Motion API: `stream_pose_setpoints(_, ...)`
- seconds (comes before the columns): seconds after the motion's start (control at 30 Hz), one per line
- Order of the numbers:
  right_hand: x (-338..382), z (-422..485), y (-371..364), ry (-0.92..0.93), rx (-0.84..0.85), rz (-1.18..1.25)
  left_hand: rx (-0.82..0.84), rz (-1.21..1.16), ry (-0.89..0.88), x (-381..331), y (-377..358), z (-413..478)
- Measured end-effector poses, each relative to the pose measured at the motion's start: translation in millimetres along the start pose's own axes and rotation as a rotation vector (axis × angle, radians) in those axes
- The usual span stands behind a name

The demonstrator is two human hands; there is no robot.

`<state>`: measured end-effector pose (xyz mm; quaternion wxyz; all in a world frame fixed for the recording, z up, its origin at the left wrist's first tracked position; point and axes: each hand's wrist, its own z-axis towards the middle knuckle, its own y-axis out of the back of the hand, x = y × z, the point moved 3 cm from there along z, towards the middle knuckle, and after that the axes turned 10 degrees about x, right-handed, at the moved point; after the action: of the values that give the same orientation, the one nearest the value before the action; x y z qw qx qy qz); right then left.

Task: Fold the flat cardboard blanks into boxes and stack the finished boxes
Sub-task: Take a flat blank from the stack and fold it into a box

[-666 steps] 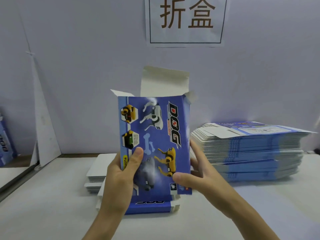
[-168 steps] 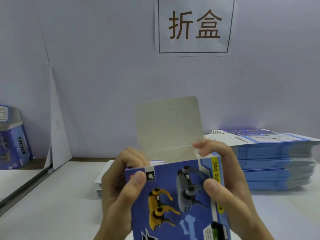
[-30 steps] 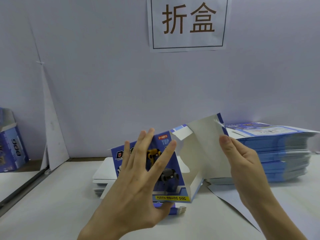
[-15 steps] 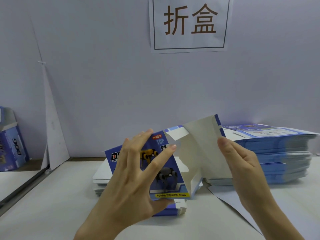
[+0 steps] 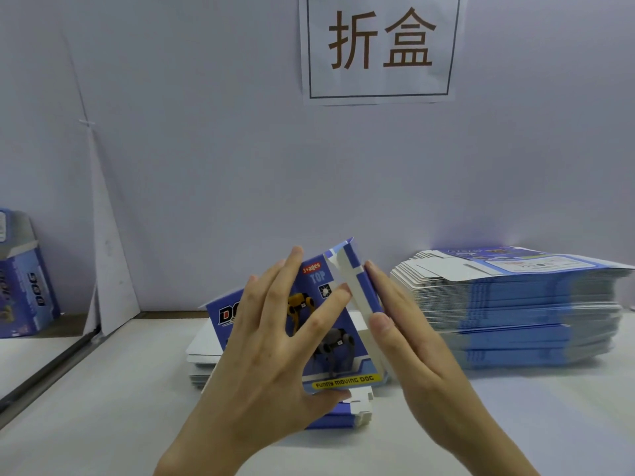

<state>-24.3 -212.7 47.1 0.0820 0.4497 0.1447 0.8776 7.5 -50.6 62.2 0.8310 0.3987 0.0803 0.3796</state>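
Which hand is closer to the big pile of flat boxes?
Right. The right hand presses the side of the box, just left of the pile; the left hand lies on its front, farther away.

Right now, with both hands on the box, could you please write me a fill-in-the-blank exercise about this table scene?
1. The pile of flat blanks lies to the ____ of the right hand.
2. The left hand presses straight fingers on the half-folded box, whose yellow strip reads FUNNY MOVING ____.
3. The finished box stands at the far ____ edge of the view.
4. The sign on the wall shows ____ large characters.
Missing words: right; DOG; left; two.
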Motion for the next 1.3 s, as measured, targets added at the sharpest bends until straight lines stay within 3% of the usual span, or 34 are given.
stream_pose_setpoints(0.17, -2, 2, 1, 0.023, -0.038, 0.090, -0.021, -0.049, -0.014, -3, 3, -1)
stream_pose_setpoints(0.63, -7, -2, -10, 0.127, -0.196, 0.031, -0.101, -0.063, 0.023, -12, -1, -2)
stream_pose_setpoints(0.83, 3, -3, 0, 0.074, -0.016, -0.058, -0.171, -0.102, 0.105, -17, 2, 1)
stream_pose_setpoints(0.93, 1, -4, 5, 0.177, -0.104, -0.169, -0.205, -0.135, 0.167, -17, 8, 3)
stream_pose_setpoints(1.0, 5, -3, 8, 0.285, -0.186, -0.073, -0.219, -0.155, 0.156, -21, 12, 4)
stream_pose_setpoints(1.13, 26, -8, 30, 0.495, -0.377, -0.138, -0.291, -0.504, 0.113, -16, 31, 2)
stream_pose_setpoints(1.3, 47, -15, 39, 0.501, -0.422, -0.103, -0.327, -0.904, 0.177, -2, 38, -1)
